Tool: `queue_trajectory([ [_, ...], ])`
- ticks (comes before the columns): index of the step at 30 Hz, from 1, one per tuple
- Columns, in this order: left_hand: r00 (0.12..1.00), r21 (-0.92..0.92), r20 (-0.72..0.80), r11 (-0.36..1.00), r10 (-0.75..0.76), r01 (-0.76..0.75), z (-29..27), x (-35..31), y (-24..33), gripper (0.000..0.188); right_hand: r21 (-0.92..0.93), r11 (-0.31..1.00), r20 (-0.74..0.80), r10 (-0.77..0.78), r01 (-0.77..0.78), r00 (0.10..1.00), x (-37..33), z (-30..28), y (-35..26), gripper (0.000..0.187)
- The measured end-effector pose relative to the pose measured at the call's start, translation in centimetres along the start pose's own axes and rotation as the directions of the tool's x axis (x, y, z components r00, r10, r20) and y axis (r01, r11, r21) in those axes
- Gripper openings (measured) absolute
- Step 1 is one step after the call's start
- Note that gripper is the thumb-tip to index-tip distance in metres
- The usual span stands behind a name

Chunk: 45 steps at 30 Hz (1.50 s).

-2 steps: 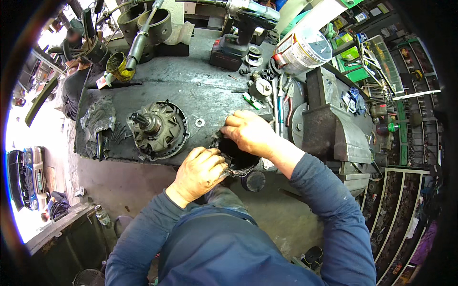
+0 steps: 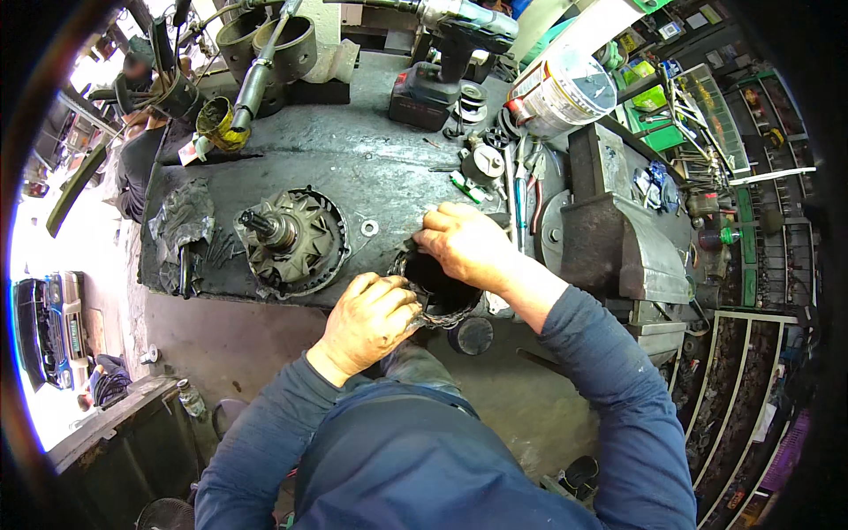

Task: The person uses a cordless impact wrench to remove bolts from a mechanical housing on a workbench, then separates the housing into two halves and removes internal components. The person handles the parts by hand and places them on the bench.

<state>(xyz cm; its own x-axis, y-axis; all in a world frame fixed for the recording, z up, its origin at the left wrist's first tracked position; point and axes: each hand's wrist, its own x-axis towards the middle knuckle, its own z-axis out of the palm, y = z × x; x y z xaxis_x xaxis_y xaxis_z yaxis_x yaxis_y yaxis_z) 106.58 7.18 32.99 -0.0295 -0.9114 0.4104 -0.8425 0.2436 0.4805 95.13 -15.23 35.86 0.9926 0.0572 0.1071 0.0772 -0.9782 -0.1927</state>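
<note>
At the near edge of the bench is a dark, ring-shaped alternator stator (image 2: 452,315) with wire windings showing along its near rim. My left hand (image 2: 375,314) is closed on its left side, fingers curled over the rim. Over the far rim my right hand (image 2: 464,247) is in a pinch; a small dark thing shows at its fingertips, too hidden to name. Left of my hands, an alternator rotor (image 2: 278,234) sits shaft-up in its round housing. A small flat metal piece with a hole (image 2: 368,229) lies between the rotor and my right hand.
On the bench (image 2: 353,159) are a cordless impact wrench (image 2: 424,97), a white bucket (image 2: 561,93), pliers (image 2: 536,190), a screwdriver (image 2: 519,194) and a crumpled dark rag (image 2: 183,216). A heavy metal block (image 2: 609,230) stands at right. Shelves (image 2: 738,389) line the right side.
My right hand has shifted slightly to the right along the stator's far rim. My left hand keeps its place.
</note>
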Motion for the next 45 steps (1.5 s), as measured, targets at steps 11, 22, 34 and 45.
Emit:
queue_trajectory([
  [11,0.998,0.016,0.019,0.998,-0.058,0.058,-0.1,0.6,0.1,0.028,-0.112,0.858,0.003,0.505,-0.502,0.863,-1.5,-1.0,-1.8,0.013],
  [22,0.999,-0.001,-0.002,0.999,-0.049,0.049,0.1,0.7,0.1,0.028,0.228,0.406,0.193,0.872,-0.885,0.45,-5.3,-3.9,-3.0,0.034],
  [34,0.998,-0.022,-0.017,0.998,-0.065,0.064,1.3,1.8,1.1,0.026,0.13,0.693,0.023,0.712,-0.709,0.701,-3.3,-1.9,0.3,0.032],
  [45,0.992,0.066,-0.054,0.99,-0.118,0.121,1.7,1.7,2.5,0.023,0.391,0.247,0.136,0.937,-0.887,0.321,-7.2,-2.8,-6.2,0.034],
])
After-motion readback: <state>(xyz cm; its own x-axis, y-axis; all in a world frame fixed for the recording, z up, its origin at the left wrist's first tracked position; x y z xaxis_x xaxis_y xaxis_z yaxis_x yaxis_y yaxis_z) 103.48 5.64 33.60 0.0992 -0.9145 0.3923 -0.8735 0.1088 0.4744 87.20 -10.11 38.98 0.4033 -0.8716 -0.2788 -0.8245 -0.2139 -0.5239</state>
